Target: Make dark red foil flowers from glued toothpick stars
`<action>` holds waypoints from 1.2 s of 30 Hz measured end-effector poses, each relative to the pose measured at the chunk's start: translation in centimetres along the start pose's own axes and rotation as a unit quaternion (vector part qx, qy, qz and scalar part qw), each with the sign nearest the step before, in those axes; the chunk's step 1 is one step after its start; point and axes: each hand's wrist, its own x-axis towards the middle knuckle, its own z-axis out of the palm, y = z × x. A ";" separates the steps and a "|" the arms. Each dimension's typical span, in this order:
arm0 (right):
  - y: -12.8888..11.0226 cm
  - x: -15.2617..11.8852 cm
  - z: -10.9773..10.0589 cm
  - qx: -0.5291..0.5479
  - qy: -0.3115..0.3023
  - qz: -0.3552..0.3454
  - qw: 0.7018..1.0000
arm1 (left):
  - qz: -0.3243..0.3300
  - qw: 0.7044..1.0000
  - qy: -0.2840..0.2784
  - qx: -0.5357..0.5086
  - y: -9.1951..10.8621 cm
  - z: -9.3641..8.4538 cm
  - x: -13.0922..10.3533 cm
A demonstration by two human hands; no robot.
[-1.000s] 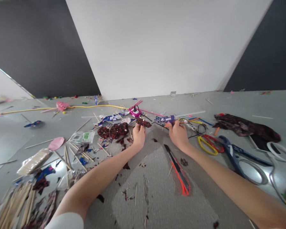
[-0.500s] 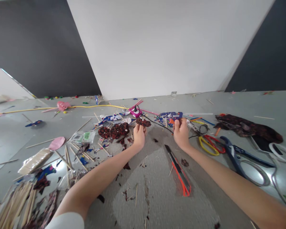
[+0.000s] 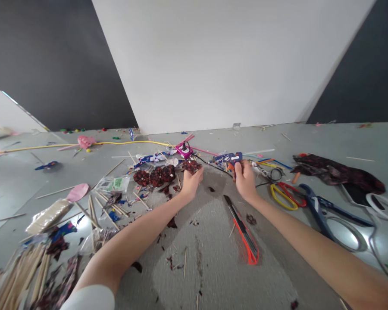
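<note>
Between the fingers of my left hand (image 3: 191, 185) is a dark red and black patterned fabric piece (image 3: 190, 166), held above the floor. My right hand (image 3: 245, 177) is wrapped round the handle of a blue glue gun (image 3: 231, 158) with an orange trigger; its nozzle points left toward the fabric piece. To the left of my left hand lie several similar round fabric pieces (image 3: 155, 176) in a row. Below my right hand rests a box cutter (image 3: 242, 230) with a red-orange edge. Beyond my left hand sits a magenta power socket (image 3: 183, 150) with a black plug in it.
Red and yellow handled scissors (image 3: 287, 196) and large dark blue scissors (image 3: 323, 211) lie at right, near a dark fabric bundle (image 3: 339, 174) and a phone (image 3: 358, 196). Wooden sticks (image 3: 22, 275) and scraps cover the left. A yellow cord (image 3: 126, 143) runs along the back.
My left hand has turned slightly, tilting the fabric piece and shifting it a little left. The glue gun, in my right hand, has moved slightly left with its handle more visible.
</note>
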 end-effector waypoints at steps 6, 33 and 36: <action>-0.3 -0.1 0.0 -0.002 -0.020 -0.003 1.000 | 0.007 0.999 -0.032 0.032 0.6 0.2 -0.4; -1.3 -0.3 0.0 -0.002 -0.038 -0.008 0.999 | 0.001 0.997 0.023 0.068 0.7 0.0 -0.6; -1.2 -0.3 0.1 0.002 -0.035 -0.006 0.999 | -0.001 0.997 0.029 0.072 0.5 -0.1 -0.5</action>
